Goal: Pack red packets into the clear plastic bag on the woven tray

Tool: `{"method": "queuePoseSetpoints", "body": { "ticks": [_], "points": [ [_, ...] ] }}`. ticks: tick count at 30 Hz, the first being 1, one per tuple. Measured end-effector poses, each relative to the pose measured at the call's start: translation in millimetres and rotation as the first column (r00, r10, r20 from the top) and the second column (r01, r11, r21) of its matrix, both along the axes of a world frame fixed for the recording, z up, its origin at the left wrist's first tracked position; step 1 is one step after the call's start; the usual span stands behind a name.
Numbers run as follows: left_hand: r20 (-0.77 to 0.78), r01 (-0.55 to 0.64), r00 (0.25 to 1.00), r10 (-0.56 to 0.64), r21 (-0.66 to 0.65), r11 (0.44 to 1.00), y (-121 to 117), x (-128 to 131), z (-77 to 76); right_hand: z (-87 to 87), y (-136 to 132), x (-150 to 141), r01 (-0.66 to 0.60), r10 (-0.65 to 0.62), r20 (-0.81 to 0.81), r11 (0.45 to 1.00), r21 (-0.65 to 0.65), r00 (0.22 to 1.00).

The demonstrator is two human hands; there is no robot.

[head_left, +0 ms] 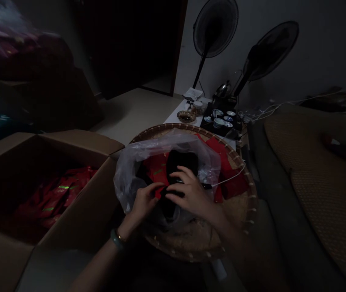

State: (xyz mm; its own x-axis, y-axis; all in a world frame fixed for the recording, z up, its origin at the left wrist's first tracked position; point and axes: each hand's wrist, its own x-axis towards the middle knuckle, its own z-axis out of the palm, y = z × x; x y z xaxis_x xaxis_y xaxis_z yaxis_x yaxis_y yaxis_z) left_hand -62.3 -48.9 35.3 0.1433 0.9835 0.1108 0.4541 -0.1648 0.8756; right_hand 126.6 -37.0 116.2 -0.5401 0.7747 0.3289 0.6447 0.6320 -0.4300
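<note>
My left hand is closed, thumb and forefinger pinched at a small red piece that looks like cloth. Close beside it, my right hand has curved fingers around a slim black pen-like tool; a white cord runs from its end. Both hands are over an open clear plastic bag. Inside the bag lie a black, soft-looking item and a red packet. What is between the right fingertips is too dark to make out.
The bag rests on a round woven tray, with red cloth pieces at its right. To the left stands an open cardboard box holding red packets. Beyond are tea cups and two fans; a woven-covered seat is at right.
</note>
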Motion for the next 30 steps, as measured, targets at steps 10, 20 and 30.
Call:
{"method": "queuePoseSetpoints", "body": {
  "ticks": [10, 20, 30],
  "points": [
    [0.171, 0.091, 0.983, -0.074, -0.094, 0.991, -3, 2, -5.1, -4.3, 2, -14, -0.058, 0.119, 0.381, 0.984, -0.168, 0.917],
    [0.383, -0.073, 0.911, 0.156, -0.223, 0.972, 4, 12, 6.8, -17.6, 14, -9, 0.008, 0.055, 0.214, 0.959, -0.284, 0.975],
    [0.383, -0.160, 0.889, 0.249, -0.250, 0.955, 3, 19, 13.7, -30.3, 23, -9, -0.139, 0.177, 0.026, 0.849, -0.510, 0.984]
  ]
}}
